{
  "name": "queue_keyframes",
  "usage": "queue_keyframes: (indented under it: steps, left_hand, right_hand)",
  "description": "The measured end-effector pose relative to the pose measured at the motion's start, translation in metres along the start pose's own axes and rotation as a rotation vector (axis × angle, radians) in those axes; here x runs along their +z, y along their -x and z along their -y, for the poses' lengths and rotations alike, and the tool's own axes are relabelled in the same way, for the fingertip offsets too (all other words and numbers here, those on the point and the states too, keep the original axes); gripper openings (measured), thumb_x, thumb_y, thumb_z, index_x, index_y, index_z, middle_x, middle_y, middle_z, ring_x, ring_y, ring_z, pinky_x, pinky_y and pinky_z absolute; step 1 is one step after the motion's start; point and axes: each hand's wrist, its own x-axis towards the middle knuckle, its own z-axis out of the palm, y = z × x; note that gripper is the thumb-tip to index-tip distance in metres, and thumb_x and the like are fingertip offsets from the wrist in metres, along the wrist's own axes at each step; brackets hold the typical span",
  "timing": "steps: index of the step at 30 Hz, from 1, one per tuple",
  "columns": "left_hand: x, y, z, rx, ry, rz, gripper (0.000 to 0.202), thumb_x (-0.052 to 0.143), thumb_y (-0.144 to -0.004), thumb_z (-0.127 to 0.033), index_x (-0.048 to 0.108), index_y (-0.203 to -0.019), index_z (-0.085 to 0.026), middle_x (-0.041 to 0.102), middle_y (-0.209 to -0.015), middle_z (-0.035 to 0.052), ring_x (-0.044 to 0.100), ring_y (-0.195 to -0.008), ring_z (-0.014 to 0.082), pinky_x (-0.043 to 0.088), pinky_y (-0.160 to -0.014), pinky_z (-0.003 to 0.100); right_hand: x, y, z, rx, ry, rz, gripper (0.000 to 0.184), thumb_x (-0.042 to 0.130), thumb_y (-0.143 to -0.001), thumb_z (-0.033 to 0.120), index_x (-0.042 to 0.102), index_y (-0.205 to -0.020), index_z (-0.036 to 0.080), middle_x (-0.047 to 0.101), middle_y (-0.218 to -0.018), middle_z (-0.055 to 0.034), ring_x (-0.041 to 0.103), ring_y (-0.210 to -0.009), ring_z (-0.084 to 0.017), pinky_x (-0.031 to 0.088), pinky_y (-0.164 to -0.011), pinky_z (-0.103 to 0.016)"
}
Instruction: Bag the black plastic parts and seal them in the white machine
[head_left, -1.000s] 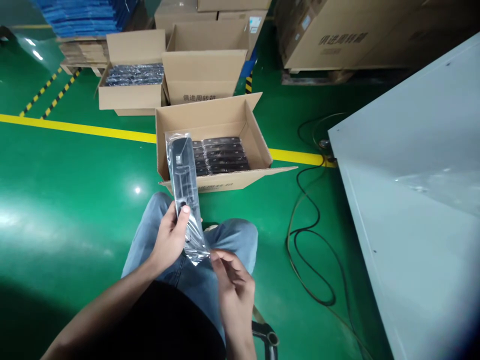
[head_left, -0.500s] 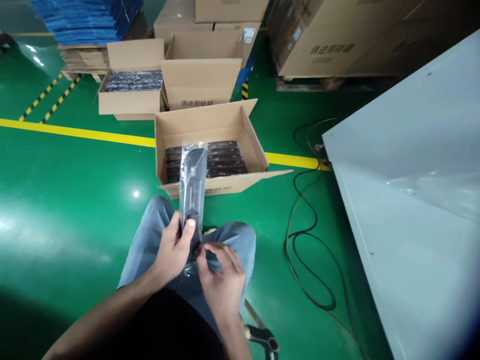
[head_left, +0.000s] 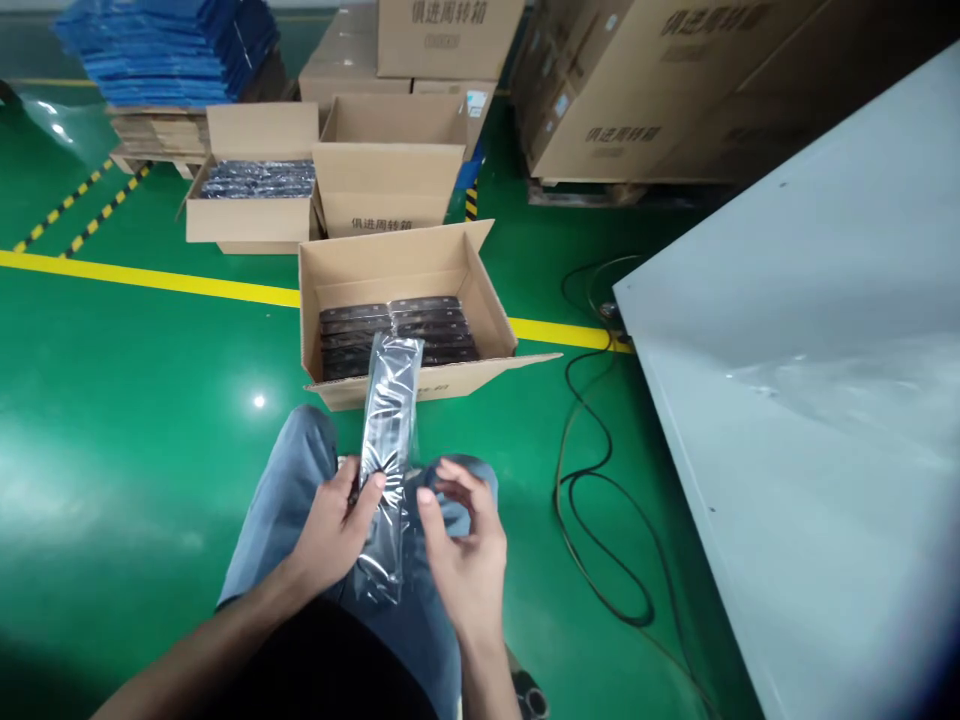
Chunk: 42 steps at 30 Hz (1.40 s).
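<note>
A long black part sealed in a clear plastic bag (head_left: 390, 420) stands nearly upright over my knees. My left hand (head_left: 334, 525) grips its lower half, thumb across the front. My right hand (head_left: 461, 550) hovers just to the right of the bag with fingers spread, holding nothing. Straight ahead on the floor sits an open cardboard box (head_left: 405, 265) with several more black bagged parts (head_left: 397, 330) lying flat inside.
Two more open boxes (head_left: 259, 215) stand behind, one filled with bagged parts. Large cartons (head_left: 600, 120) and a blue stack on a pallet (head_left: 165, 40) are at the back. A grey table (head_left: 810, 380) fills the right. Black cables (head_left: 600, 500) loop on the green floor.
The bagged part has dropped lower toward my lap. My right hand, which pinched the bag's bottom end half a second ago, has let go and opened beside it.
</note>
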Motion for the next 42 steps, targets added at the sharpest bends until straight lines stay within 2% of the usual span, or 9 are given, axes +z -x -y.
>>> queue_keyframes:
  steps: [5,9,13,17,22,25,28,35,42]
  left_hand:
    - [0.010,0.020,0.005,0.026,-0.091,0.110,0.027,0.059,-0.098,-0.050,0.062,-0.089,-0.025,0.063,-0.065,-0.0028,0.058,-0.058,0.0157,0.040,-0.061,0.029]
    - [0.006,0.026,0.007,0.026,-0.070,0.100,0.028,0.060,-0.098,-0.051,0.067,-0.090,-0.025,0.072,-0.076,0.0012,0.067,-0.072,0.0189,0.049,-0.072,0.031]
    - [0.001,0.024,0.012,-0.230,0.273,0.185,0.049,0.067,-0.088,-0.072,0.071,-0.098,-0.024,0.073,-0.077,0.0014,0.069,-0.069,0.0206,0.054,-0.064,0.032]
    - [0.003,0.017,0.017,-0.428,0.576,0.304,0.070,0.078,-0.071,-0.082,0.070,-0.104,-0.022,0.071,-0.068,0.0005,0.062,-0.051,0.0184,0.046,-0.046,0.029]
    - [-0.001,0.006,0.008,-0.286,0.683,0.567,0.079,0.071,-0.077,-0.085,0.071,-0.128,-0.024,0.078,-0.107,0.0105,0.072,-0.085,0.0235,0.057,-0.069,0.033]
    - [-0.004,0.000,0.002,-0.167,0.595,0.720,0.079,0.090,-0.065,-0.073,0.074,-0.125,-0.024,0.075,-0.120,0.0097,0.069,-0.101,0.0251,0.056,-0.086,0.034]
    - [-0.005,-0.003,0.004,-0.218,0.536,0.659,0.062,0.098,-0.064,-0.049,0.077,-0.117,-0.026,0.076,-0.112,0.0062,0.067,-0.105,0.0245,0.055,-0.093,0.035]
    - [-0.010,-0.014,0.005,-0.319,0.598,0.334,0.039,0.081,-0.060,-0.026,0.080,-0.100,-0.023,0.072,-0.085,-0.0001,0.060,-0.077,0.0165,0.047,-0.073,0.027]
    - [-0.008,-0.019,0.013,-0.315,0.639,0.139,0.043,0.062,-0.063,-0.034,0.079,-0.101,-0.022,0.069,-0.076,-0.0002,0.056,-0.070,0.0186,0.043,-0.062,0.030]
  right_hand:
    - [0.008,-0.026,0.013,-0.135,0.152,-0.164,0.033,0.066,-0.101,0.048,0.075,-0.113,0.020,0.074,-0.095,-0.0073,0.070,-0.086,-0.020,0.057,-0.086,-0.037]
    - [0.005,-0.033,0.012,0.042,0.098,-0.288,0.044,0.059,-0.101,0.058,0.073,-0.096,0.017,0.072,-0.083,-0.0066,0.065,-0.074,-0.019,0.052,-0.071,-0.033]
    - [0.000,-0.028,0.012,0.227,-0.128,-0.280,0.049,0.059,-0.098,0.068,0.064,-0.093,0.019,0.054,-0.065,0.0035,0.049,-0.054,-0.014,0.042,-0.053,-0.028]
    - [-0.006,-0.017,0.016,0.166,-0.159,-0.286,0.044,0.057,-0.102,0.065,0.061,-0.102,0.021,0.050,-0.064,0.0062,0.044,-0.051,-0.012,0.041,-0.051,-0.028]
    - [-0.023,-0.001,0.036,-0.054,-0.069,-0.142,0.029,0.061,-0.104,0.052,0.064,-0.103,0.023,0.056,-0.062,0.0044,0.049,-0.051,-0.013,0.044,-0.052,-0.029]
    - [-0.033,0.001,0.051,-0.045,-0.229,-0.080,0.028,0.061,-0.104,0.051,0.062,-0.101,0.024,0.050,-0.053,0.0076,0.043,-0.040,-0.012,0.038,-0.042,-0.027]
    - [-0.043,-0.006,0.060,0.007,-0.367,-0.107,0.034,0.066,-0.101,0.058,0.058,-0.099,0.025,0.046,-0.048,0.0101,0.039,-0.034,-0.011,0.032,-0.035,-0.025]
    - [-0.057,-0.023,0.051,0.156,-0.235,-0.331,0.053,0.074,-0.089,0.073,0.059,-0.097,0.022,0.040,-0.052,0.0106,0.038,-0.039,-0.010,0.031,-0.038,-0.025]
    - [-0.049,-0.031,0.037,0.217,-0.213,-0.264,0.061,0.076,-0.083,0.079,0.058,-0.096,0.022,0.041,-0.052,0.0104,0.036,-0.041,-0.010,0.030,-0.039,-0.024]
